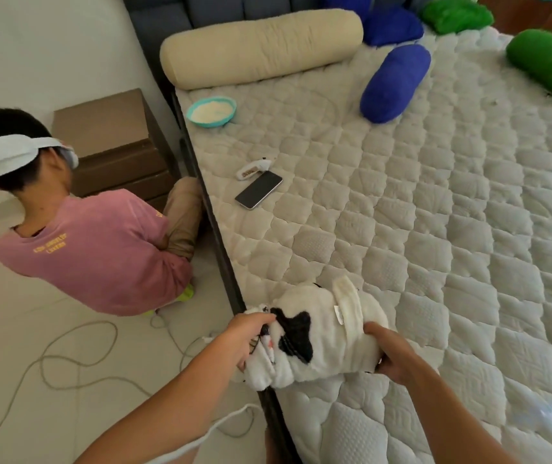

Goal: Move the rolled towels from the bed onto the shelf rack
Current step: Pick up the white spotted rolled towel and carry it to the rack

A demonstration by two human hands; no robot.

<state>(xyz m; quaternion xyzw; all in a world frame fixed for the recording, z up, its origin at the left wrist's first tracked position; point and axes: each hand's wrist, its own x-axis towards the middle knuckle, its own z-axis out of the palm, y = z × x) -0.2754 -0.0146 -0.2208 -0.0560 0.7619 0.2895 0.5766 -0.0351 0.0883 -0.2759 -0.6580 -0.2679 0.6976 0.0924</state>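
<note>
One rolled towel (314,333) gripped at both ends by two hands, left (251,336), right (391,353), at bed (435,229) edge

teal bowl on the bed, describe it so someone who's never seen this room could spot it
Start at the long cream bolster across the head of the mattress. Just below its left end, near the bed's edge, sits the teal bowl. It is the only dish there, round, with pale contents.

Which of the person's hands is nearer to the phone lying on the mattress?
Left. The left hand grips the rolled towel's left end, almost directly below the phone. The right hand holds the towel's right end, lower and farther right.
</note>
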